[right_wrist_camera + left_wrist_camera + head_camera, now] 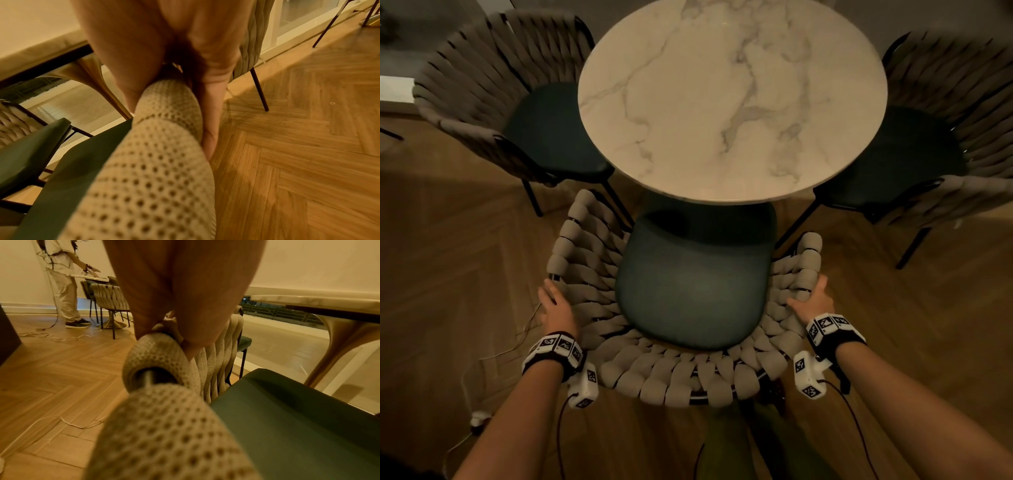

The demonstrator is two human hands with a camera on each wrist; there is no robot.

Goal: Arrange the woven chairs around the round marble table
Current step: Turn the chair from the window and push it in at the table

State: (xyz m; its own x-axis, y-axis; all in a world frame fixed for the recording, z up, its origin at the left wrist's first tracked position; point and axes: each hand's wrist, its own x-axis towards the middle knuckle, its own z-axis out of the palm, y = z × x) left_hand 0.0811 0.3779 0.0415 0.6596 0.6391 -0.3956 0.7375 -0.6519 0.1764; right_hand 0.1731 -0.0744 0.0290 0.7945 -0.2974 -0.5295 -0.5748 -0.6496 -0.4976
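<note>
The round marble table (732,99) fills the upper middle of the head view. Three woven chairs with dark green seats stand around it. One chair (482,85) is at its left and another (945,102) at its right. The nearest chair (681,373) faces the table, its seat front just under the tabletop's edge. My left hand (556,301) grips this chair's woven rim (164,434) on the left side. My right hand (812,299) grips the rim (154,162) on the right side, thumb inside and fingers outside.
Herringbone wood floor (465,274) lies all round, with thin cables (61,420) trailing on it at my left. The table's flared pedestal (98,78) stands beyond the seat. Another person (61,280) stands by a second table and chairs at the far wall.
</note>
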